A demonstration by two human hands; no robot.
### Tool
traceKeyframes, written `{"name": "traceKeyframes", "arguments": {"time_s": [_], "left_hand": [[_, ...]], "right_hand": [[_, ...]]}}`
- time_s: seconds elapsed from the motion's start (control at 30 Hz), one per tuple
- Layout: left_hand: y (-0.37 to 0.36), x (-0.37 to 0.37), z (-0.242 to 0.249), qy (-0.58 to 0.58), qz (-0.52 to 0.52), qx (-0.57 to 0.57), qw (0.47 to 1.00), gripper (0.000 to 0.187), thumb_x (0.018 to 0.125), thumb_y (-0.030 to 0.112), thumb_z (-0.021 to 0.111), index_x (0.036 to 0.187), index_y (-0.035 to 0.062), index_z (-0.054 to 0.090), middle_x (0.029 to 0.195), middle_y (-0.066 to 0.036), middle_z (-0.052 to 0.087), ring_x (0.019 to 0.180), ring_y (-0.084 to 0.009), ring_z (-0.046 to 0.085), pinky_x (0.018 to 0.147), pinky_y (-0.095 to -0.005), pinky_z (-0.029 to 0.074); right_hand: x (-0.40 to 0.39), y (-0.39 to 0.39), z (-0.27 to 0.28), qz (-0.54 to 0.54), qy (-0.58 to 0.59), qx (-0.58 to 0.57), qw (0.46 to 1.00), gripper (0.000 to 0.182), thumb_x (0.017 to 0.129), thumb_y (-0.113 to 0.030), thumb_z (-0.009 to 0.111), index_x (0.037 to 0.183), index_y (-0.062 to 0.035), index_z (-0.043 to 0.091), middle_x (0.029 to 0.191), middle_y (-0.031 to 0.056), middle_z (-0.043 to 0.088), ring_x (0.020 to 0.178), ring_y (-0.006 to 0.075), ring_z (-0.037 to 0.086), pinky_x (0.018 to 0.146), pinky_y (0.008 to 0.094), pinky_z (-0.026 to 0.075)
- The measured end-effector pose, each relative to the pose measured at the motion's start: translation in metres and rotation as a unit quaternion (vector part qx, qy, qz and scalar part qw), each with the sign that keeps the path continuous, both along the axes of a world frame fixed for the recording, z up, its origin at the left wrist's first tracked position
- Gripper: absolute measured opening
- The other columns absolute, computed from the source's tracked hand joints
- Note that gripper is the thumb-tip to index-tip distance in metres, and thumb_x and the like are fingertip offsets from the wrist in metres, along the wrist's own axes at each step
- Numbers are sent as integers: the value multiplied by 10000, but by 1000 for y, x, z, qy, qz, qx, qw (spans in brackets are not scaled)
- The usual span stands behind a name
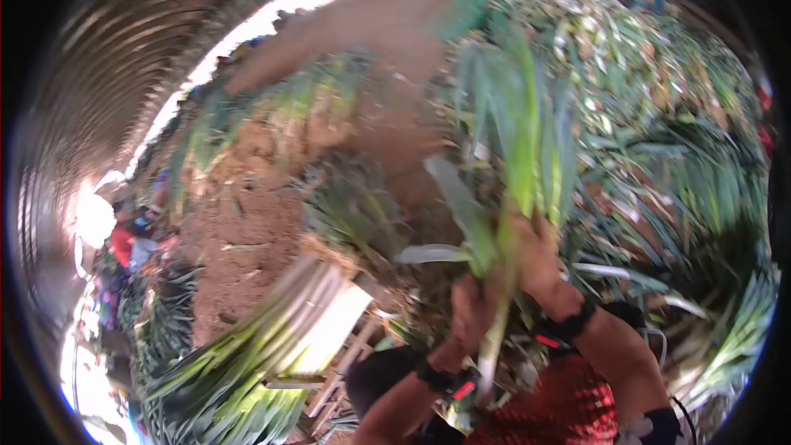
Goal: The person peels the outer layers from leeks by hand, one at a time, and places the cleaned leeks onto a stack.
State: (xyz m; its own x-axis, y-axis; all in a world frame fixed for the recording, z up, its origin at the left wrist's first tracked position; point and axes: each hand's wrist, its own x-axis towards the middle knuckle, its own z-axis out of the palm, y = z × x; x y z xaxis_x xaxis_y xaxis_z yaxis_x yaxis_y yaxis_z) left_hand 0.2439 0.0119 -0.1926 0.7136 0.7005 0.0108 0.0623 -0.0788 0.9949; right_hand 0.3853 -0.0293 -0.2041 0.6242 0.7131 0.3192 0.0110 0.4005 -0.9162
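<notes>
A leek is held upright in front of my body, its green leaves fanning upward and its pale stem pointing down. My right hand is closed around the leek where the leaves spread. Lower and to the left, my left hand grips beside the stem, with loose leaves sticking out to its left. Motion blur smears the fingers of both hands, and the leaves hide part of them. Left of my hands, a stack of trimmed leeks lies across a wooden crate.
Cut leaves and leeks form a large heap on the right. More leeks lie on the ground ahead, beside bare brown soil. At far left, people are near other leeks, below a curved ribbed roof.
</notes>
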Motion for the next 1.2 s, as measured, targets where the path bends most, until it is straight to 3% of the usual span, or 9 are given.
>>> {"name": "traceKeyframes", "arguments": {"time_s": [0.03,0.1,0.3,0.37,0.67,0.8,0.93,1.13,1.2], "left_hand": [[-6,2,26,-41,11,-15,999,318,998,284,564,997,-23,647,787,-35,655,730,-89,530,619,-308,472],[-3,3,26,-22,33,54,998,342,1015,302,530,1074,-21,623,853,-37,649,779,-96,532,670,-291,468],[-6,5,29,-88,37,12,995,302,1010,258,541,1089,-23,618,873,-53,644,799,-121,541,717,-287,467],[-6,9,36,-66,70,210,973,282,1003,234,555,1098,-24,617,870,-46,644,771,-125,543,686,-287,469],[5,-4,31,-211,68,-319,921,269,999,311,555,873,73,543,717,-26,532,632,-144,510,608,-311,468],[8,-18,33,-263,-125,-371,882,368,980,388,549,786,88,462,669,-39,467,616,-168,464,591,-326,399],[7,-40,49,-191,-32,-269,944,360,950,391,578,842,62,477,646,-31,452,572,-155,420,548,-323,358],[40,-75,79,-268,-38,-217,938,506,977,480,514,1174,16,547,542,70,321,449,-60,303,396,-255,219],[69,-87,84,-380,-39,-228,895,429,1005,425,487,1077,18,601,543,68,316,449,-48,279,380,-253,179]], "right_hand": [[-2,-5,25,-46,-222,-93,969,437,1003,-436,498,1209,-52,531,1061,62,644,971,211,575,881,392,474],[-14,-2,62,28,249,33,968,359,975,-346,594,1165,-50,526,1063,93,647,933,183,576,846,342,487],[-11,-6,75,65,324,69,941,385,947,-315,644,1193,-69,481,1076,107,651,911,167,582,790,344,528],[-10,-11,84,62,321,62,943,379,959,-330,619,1206,-77,484,1090,101,653,910,172,589,799,346,532],[63,-37,79,-44,326,167,929,290,975,-368,568,1054,-99,493,979,121,619,735,160,571,640,312,527],[100,-55,71,-146,352,159,911,262,979,-342,562,975,-101,460,812,52,525,597,110,488,496,267,460],[147,-93,45,-157,351,267,883,244,967,-313,606,952,-114,465,767,11,471,605,88,460,540,239,452],[181,-158,41,-271,317,243,876,229,1006,-315,510,947,-111,423,708,3,468,565,98,453,532,247,446],[181,-171,36,-299,295,215,882,240,994,-317,524,938,-104,430,682,15,470,569,119,470,526,250,457]]}}
